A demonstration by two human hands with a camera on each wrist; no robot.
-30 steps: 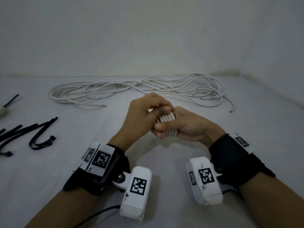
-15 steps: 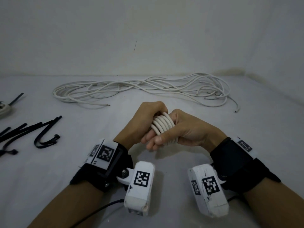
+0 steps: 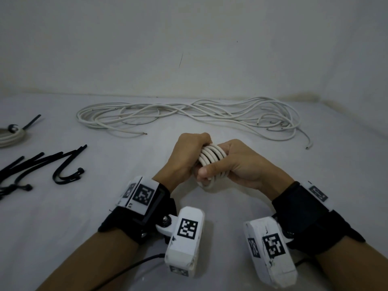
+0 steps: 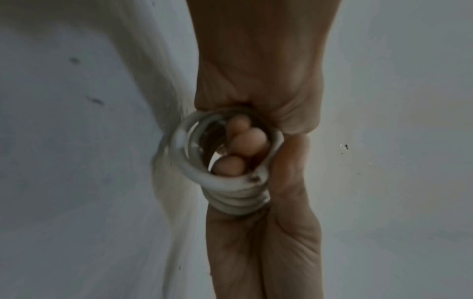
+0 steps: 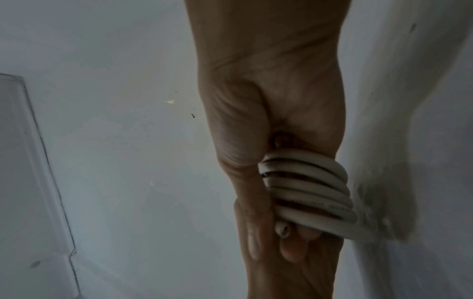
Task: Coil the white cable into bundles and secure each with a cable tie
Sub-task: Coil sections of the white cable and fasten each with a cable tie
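A tight white cable coil [image 3: 212, 157] of several turns sits between my two hands above the table. My left hand [image 3: 189, 156] wraps around its left side, fingers curled over the top. My right hand [image 3: 237, 164] grips the right side, thumb pressed across the front. In the left wrist view the white cable coil [image 4: 230, 182] shows as a ring with fingertips [image 4: 245, 139] inside it. The right wrist view shows the white cable coil [image 5: 307, 186] with a cut end at its lower edge. No tie is seen on it.
A long loose white cable [image 3: 189, 114] lies spread across the back of the white table [image 3: 84, 217]. Several black cable ties [image 3: 42, 164] lie at the left. A tied white bundle [image 3: 10, 137] sits at the far left edge. A wall stands behind.
Both hands and the coil have drawn a little nearer to me. The left hand's fingers closed more over the coil's top, and more of the coil shows between the hands.
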